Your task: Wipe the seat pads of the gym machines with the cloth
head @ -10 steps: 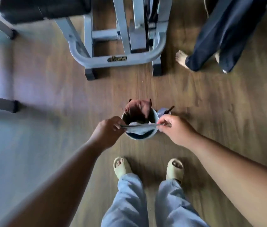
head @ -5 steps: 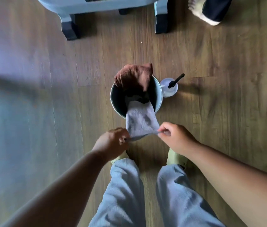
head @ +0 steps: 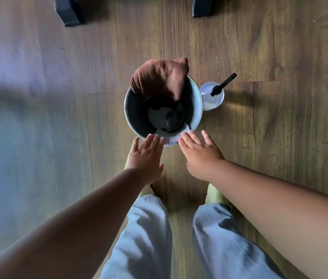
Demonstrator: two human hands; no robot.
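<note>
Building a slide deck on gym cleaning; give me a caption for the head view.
Both open hands, left hand and right hand, lay a grey cloth over the bucket rim.

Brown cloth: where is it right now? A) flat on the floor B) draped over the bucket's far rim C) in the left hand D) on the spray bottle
B: the brown cloth hangs over the far rim of the bucket, away from both hands.

Grey cloth (head: pixel 171 138) draped over the bucket's near rim

Pale, speckled-looking fabric lies over the rim of the metal bucket (head: pixel 196 109); only a small strip shows between the two hands, the rest hidden.
</note>
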